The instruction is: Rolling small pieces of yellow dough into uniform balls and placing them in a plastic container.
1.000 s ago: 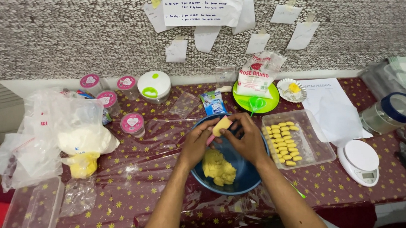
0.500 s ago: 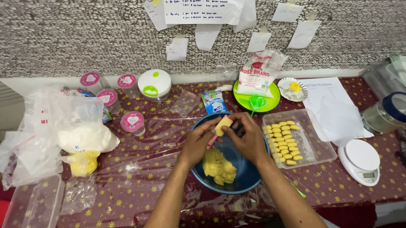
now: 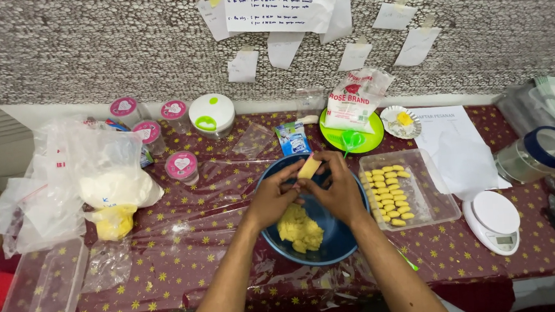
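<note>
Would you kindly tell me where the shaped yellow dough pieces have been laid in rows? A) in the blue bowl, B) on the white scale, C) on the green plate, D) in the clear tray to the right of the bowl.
D: the small yellow pieces lie in rows in the clear tray, just right of the blue bowl, which holds only a loose lump of dough.

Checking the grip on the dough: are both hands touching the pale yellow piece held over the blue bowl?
Touching. The head view shows fingertips of the left hand and right hand pinching the pale yellow piece from both sides.
</note>
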